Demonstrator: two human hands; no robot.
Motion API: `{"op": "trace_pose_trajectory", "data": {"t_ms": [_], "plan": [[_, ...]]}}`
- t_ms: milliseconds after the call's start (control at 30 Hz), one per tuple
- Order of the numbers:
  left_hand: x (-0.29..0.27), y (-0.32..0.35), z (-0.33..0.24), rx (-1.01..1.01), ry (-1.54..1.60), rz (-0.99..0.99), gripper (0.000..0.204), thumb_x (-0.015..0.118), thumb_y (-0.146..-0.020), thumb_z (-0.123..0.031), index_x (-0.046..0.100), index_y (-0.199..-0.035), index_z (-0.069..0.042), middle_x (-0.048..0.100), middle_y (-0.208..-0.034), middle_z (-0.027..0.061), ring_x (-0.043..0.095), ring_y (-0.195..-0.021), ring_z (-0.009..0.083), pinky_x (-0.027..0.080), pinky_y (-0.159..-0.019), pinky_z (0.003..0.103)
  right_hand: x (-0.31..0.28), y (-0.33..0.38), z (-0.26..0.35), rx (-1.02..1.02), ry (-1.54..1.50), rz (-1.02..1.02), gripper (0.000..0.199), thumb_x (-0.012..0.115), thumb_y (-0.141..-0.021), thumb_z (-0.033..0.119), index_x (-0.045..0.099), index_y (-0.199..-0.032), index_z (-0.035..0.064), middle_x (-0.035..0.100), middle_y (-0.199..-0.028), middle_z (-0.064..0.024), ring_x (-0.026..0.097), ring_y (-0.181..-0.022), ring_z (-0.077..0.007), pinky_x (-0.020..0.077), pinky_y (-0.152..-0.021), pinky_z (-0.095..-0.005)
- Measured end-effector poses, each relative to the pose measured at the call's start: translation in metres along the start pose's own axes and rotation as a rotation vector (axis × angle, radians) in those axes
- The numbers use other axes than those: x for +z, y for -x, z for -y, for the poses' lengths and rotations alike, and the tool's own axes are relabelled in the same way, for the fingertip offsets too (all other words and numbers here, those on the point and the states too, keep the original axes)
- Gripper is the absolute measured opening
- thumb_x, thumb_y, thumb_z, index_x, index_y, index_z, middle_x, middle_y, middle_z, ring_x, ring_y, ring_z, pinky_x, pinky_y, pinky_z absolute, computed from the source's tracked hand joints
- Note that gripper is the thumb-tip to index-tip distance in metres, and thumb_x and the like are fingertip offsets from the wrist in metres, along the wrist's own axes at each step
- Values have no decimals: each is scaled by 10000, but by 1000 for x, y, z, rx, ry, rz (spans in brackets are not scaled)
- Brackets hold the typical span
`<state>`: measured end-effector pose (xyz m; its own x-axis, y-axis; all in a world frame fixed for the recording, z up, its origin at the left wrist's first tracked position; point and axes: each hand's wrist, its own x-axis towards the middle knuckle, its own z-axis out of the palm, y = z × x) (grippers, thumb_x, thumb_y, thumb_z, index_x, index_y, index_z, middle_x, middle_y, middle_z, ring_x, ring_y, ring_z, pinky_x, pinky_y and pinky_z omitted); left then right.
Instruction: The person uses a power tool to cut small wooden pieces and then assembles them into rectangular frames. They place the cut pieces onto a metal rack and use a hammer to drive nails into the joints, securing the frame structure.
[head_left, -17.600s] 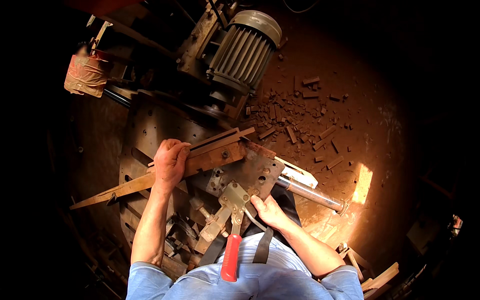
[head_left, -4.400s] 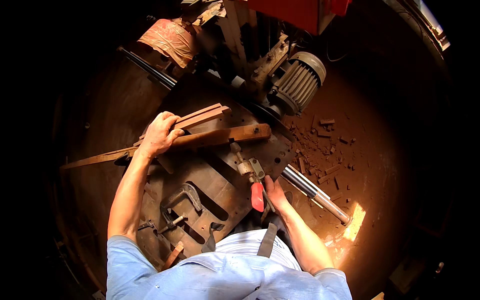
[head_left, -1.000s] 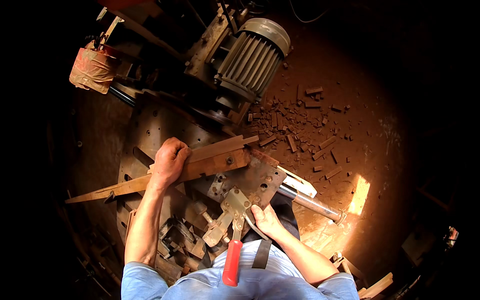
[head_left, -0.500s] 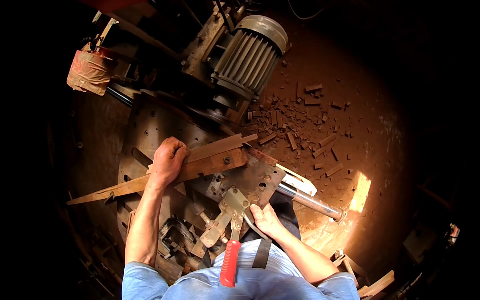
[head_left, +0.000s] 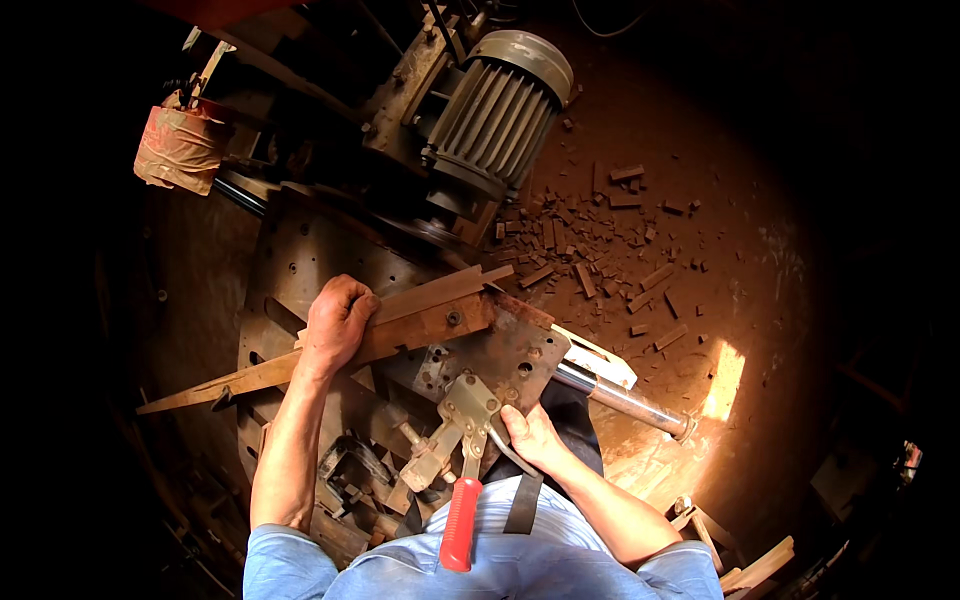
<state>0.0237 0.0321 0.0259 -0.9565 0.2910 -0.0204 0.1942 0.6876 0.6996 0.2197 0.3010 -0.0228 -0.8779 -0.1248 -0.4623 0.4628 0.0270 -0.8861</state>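
**Wooden strips (head_left: pixel 430 292) sit under a closed left hand (head_left: pixel 340 315)**

They lie along the far side of a long wooden bar (head_left: pixel 420 332) on the metal desk (head_left: pixel 322 238), their right ends jutting past the bar's end. The right hand (head_left: pixel 535 437) has its thumb on the desk's near edge; its fingers are hidden, so I cannot tell its grip. Beside it, a clamp's red handle (head_left: pixel 460 530) overhangs toward the blue shirt (head_left: pixel 385 565). Bare desk parts the left hand from the motor (head_left: pixel 500 115), whose lettering, if any, is unclear. Offcuts (head_left: pixel 586 281) litter the floor (head_left: pixel 770 340).
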Motion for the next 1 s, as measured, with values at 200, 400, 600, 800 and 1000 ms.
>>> {"op": "trace_pose_trajectory", "data": {"t_ms": [200, 400, 600, 800, 1000], "plan": [[-1, 1, -2, -1, -6, 1, 75, 613, -850, -55, 597, -804, 1, 569, -785, 112, 565, -745, 257, 454, -683, 346, 0, -2, 4, -28, -28, -5, 733, 488, -928, 596, 438, -1311, -27, 552, -1260, -194, 511, -1191, -303, 393, -1005, -379], [-3, -1, -10, -18, -11, 14, 83, 635, -828, -80, 623, -787, -9, 591, -782, 132, 587, -790, 300, 473, -714, 383, -1, -2, -5, -3, -39, 16, 703, 504, -932, 564, 441, -1307, -27, 567, -1237, -193, 522, -1180, -302, 392, -1005, -372], [-3, -1, -7, -20, -28, 31, 122, 626, -844, -118, 629, -804, -3, 593, -804, 142, 587, -812, 317, 476, -735, 389, 0, -4, -8, -15, -64, 17, 623, 525, -938, 497, 471, -1282, -20, 588, -1206, -175, 542, -1137, -293, 405, -985, -360], [-2, 1, -7, -37, -35, 32, 139, 628, -843, -134, 634, -825, 4, 595, -833, 160, 587, -834, 331, 480, -760, 391, 2, -5, -8, -55, -80, 4, 488, 525, -949, 354, 492, -1260, -21, 597, -1181, -172, 549, -1110, -281, 410, -974, -349], [-1, 2, -7, 9, -98, 27, 160, 610, -862, -144, 613, -843, 15, 581, -837, 162, 581, -817, 316, 474, -746, 380, 3, -4, -10, -63, -63, -32, 441, 518, -946, 287, 495, -1255, -27, 595, -1203, -184, 548, -1136, -292, 407, -984, -353]]}}
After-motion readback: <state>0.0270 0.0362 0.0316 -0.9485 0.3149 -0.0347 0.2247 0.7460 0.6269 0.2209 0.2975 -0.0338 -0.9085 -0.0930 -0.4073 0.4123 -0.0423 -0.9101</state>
